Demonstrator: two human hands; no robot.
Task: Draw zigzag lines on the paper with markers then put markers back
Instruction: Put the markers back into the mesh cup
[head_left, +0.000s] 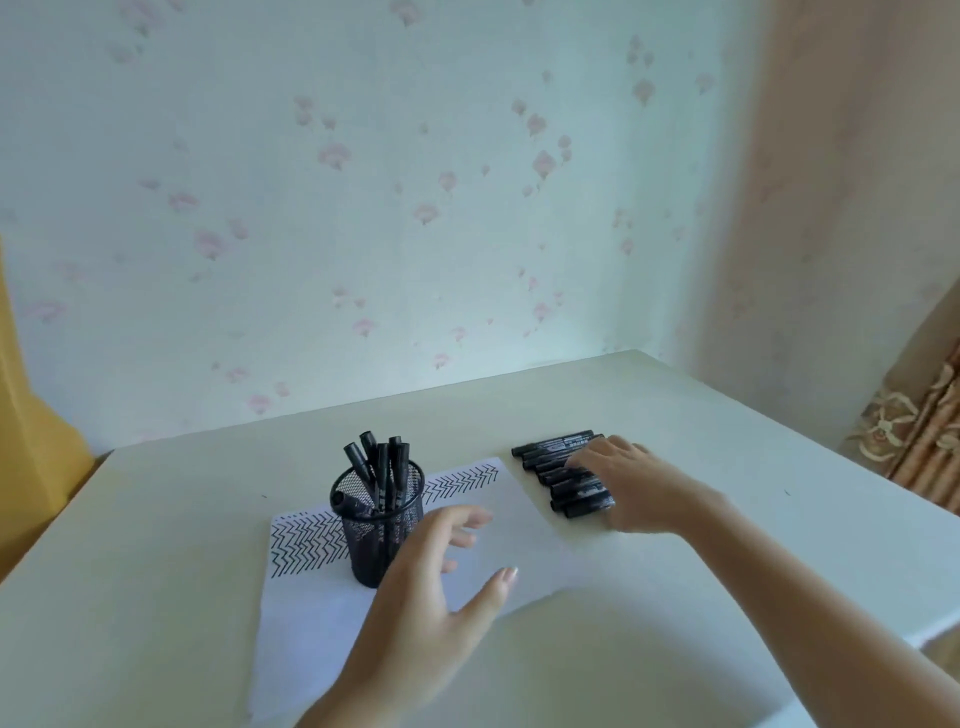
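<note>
A white sheet of paper (509, 540) lies on the table with rows of black zigzag lines along its far edge. A black mesh pen holder (378, 525) stands on the paper, holding several black markers (382, 467) upright. To the right of the paper, a row of several black markers (558, 470) lies side by side on the table. My right hand (639, 483) rests flat on that row, fingers spread over the markers, not closed around any of them. My left hand (431, 582) hovers open above the paper, just right of the holder, holding nothing.
The pale table (156, 545) meets a flowered wall at the back. Its right edge runs beside a patterned curtain (914, 431). A yellow object (31, 415) stands off the table's left side.
</note>
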